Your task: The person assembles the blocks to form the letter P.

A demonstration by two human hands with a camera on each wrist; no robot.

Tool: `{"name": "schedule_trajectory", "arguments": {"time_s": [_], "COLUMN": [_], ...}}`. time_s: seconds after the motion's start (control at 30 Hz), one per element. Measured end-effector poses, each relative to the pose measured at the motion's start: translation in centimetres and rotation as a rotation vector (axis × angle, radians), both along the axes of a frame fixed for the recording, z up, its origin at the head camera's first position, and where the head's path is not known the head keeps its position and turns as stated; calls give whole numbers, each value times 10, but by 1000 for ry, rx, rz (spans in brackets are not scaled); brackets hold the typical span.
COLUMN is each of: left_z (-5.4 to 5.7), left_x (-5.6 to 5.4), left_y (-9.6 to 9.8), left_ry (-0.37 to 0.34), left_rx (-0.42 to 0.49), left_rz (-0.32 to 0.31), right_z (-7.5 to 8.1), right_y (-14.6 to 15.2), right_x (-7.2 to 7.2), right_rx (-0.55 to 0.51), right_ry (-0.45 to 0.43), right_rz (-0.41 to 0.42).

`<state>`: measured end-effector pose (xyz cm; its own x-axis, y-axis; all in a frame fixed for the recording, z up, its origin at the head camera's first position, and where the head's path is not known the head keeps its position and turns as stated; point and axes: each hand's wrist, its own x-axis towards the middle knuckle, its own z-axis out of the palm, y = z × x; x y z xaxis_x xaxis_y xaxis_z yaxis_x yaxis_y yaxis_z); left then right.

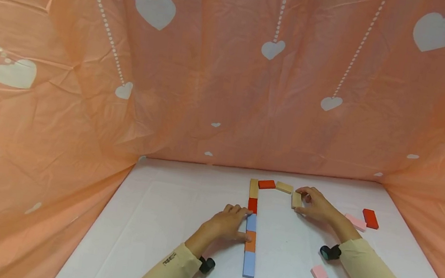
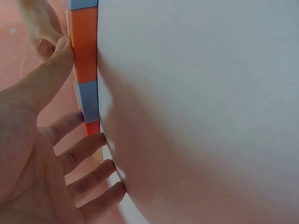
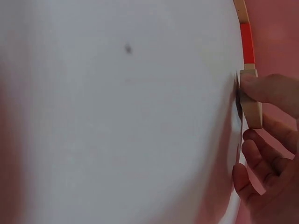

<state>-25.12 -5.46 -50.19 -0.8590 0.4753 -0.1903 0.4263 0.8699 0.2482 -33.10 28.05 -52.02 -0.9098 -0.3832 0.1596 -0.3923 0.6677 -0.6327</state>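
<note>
My right hand (image 1: 316,205) pinches a natural wood block (image 1: 296,200) between thumb and fingers, at the right end of a short curved row. In the right wrist view this wooden block (image 3: 251,100) is tilted, close to the red one before it. My left hand (image 1: 229,223) lies along a straight column of blocks, its thumb at the orange block (image 1: 251,241) and its fingers spread near the light blue block (image 1: 251,222). The column also has a red block (image 1: 253,205), a wooden block (image 1: 254,188) at the far end and a light blue block (image 1: 249,264) at the near end.
From the column's far end, a red block (image 1: 267,184) and a wooden block (image 1: 284,187) lead right. Loose on the white table (image 1: 182,185) lie a red block (image 1: 371,219) and two pink ones (image 1: 319,273). An orange curtain (image 1: 229,88) hangs behind.
</note>
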Motion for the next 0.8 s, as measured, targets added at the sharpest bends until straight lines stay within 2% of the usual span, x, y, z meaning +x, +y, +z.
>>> {"name": "schedule_trajectory", "arguments": {"time_s": [0.3, 0.63, 0.8], "left_z": [-1, -1, -3], "left_x": [-2, -2, -1], "left_y": [-1, 0, 0], "left_ry": [2, 2, 12], "left_rx": [0, -5, -12], "left_rz": [0, -3, -8], "right_z": [-2, 5, 5], "right_y": [1, 0, 1], "right_x": [-5, -6, -6], "right_rx": [11, -4, 6], "right_ry": [-44, -107, -111], "right_rz": [-5, 15, 16]}}
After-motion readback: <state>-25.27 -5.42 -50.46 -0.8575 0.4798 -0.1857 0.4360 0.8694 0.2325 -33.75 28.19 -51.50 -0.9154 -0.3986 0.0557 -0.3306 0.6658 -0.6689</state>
